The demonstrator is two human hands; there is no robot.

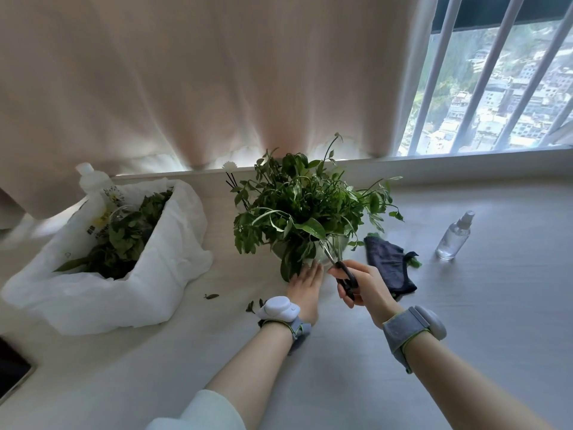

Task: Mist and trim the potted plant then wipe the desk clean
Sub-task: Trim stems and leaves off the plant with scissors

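A bushy green potted plant stands in a pale round pot on the white desk. My left hand rests against the pot's near side under the drooping leaves, fingers hidden in foliage. My right hand grips black-handled scissors, whose blades point up into the lower leaves. A dark cloth lies just right of the pot. A small clear spray bottle stands upright further right.
A white plastic bag full of cut leaves sits at the left with a white bottle behind it. Small leaf clippings lie on the desk near my left wrist. A dark device lies at the left edge. Curtain and barred window behind.
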